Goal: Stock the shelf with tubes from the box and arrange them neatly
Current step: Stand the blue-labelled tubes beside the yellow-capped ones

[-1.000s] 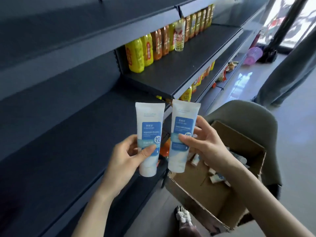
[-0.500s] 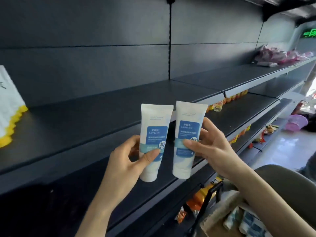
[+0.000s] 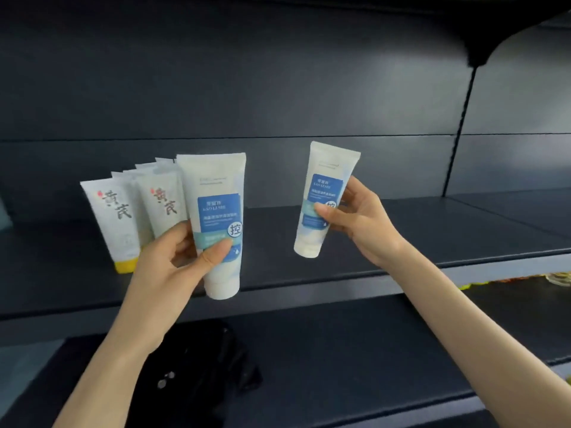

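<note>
Tubes in both hands, held before the shelf (image 3: 401, 242)

Left tube (image 3: 217, 217): white with a blue label, cap down, near upright. The left hand (image 3: 173, 264) grips it low on the body, thumb (image 3: 216, 250) across the front of the label and fingers curled behind. Its cap shows in front of the shelf's front edge and is not resting on the surface.

Right tube (image 3: 324, 193): same make, cap down, crimped end leaning slightly to the right. The right hand (image 3: 364, 220) pinches it at mid-body, thumb on the label and fingers behind. It is held clear of the shelf surface and well apart from the left tube.

Shelf: dark metal with a dark back panel (image 3: 278, 88). At its left end stand yellow-capped tubes (image 3: 114, 217), white with red and black lettering, cap down, in close rows running front to back. The left tube is just beside them on their right and overlaps the nearest row in view.

Lower shelf (image 3: 340, 350): carries a dark object (image 3: 200, 366), too blurred to identify.
</note>
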`<control>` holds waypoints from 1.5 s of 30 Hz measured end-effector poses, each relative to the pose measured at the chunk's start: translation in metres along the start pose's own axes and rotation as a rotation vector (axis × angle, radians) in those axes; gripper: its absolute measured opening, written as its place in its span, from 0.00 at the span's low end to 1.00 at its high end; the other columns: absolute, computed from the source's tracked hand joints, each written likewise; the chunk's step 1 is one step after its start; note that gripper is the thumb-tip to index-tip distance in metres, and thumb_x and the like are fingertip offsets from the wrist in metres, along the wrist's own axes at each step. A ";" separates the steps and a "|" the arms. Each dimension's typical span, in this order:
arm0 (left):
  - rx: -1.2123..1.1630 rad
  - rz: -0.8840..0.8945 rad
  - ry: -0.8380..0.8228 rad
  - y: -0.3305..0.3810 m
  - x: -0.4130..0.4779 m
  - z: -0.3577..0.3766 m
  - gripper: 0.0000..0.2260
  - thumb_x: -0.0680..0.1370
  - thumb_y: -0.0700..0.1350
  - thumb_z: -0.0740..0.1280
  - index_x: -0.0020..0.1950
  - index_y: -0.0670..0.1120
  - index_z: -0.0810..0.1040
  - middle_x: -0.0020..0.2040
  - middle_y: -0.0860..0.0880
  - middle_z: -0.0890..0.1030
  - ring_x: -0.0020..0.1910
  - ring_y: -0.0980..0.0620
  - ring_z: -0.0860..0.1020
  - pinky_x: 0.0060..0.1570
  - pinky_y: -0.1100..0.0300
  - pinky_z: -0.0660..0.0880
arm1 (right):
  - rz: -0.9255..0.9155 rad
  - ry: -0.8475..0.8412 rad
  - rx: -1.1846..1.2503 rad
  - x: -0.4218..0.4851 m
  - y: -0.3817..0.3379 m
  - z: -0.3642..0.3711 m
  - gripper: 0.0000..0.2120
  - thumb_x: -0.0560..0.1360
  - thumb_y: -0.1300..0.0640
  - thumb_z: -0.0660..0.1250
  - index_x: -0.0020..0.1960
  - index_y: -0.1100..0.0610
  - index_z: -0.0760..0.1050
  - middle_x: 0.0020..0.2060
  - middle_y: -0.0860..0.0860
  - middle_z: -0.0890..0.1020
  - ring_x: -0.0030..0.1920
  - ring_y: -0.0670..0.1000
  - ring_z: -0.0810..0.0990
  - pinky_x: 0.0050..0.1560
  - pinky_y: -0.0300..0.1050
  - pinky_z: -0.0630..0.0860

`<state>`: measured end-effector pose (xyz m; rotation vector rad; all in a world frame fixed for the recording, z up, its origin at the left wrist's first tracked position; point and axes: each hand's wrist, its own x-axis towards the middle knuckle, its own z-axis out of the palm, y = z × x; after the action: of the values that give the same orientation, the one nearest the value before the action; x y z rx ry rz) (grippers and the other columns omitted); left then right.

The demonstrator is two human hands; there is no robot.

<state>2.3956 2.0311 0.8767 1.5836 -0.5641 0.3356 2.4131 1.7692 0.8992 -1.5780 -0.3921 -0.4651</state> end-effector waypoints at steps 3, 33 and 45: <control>0.012 0.002 0.104 0.000 0.004 -0.014 0.11 0.66 0.53 0.71 0.48 0.58 0.83 0.48 0.55 0.85 0.47 0.55 0.83 0.47 0.53 0.80 | -0.004 -0.020 -0.039 0.046 0.021 0.011 0.18 0.73 0.67 0.69 0.61 0.60 0.72 0.52 0.52 0.82 0.51 0.52 0.81 0.49 0.48 0.80; 0.143 0.089 0.325 -0.016 0.053 0.018 0.12 0.67 0.46 0.70 0.50 0.54 0.80 0.49 0.58 0.84 0.49 0.60 0.82 0.43 0.70 0.77 | 0.148 0.071 -0.375 0.251 0.182 0.069 0.16 0.74 0.62 0.70 0.60 0.63 0.70 0.59 0.57 0.78 0.59 0.57 0.78 0.56 0.51 0.77; 0.098 0.059 0.255 -0.009 0.058 0.003 0.15 0.66 0.48 0.70 0.52 0.52 0.79 0.49 0.59 0.84 0.50 0.62 0.81 0.41 0.73 0.76 | 0.277 0.079 -0.482 0.242 0.177 0.062 0.22 0.71 0.54 0.74 0.61 0.61 0.71 0.59 0.57 0.77 0.57 0.54 0.78 0.54 0.46 0.76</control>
<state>2.4483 2.0190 0.8993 1.5896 -0.4022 0.6083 2.7147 1.8128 0.8707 -2.0370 0.0086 -0.4234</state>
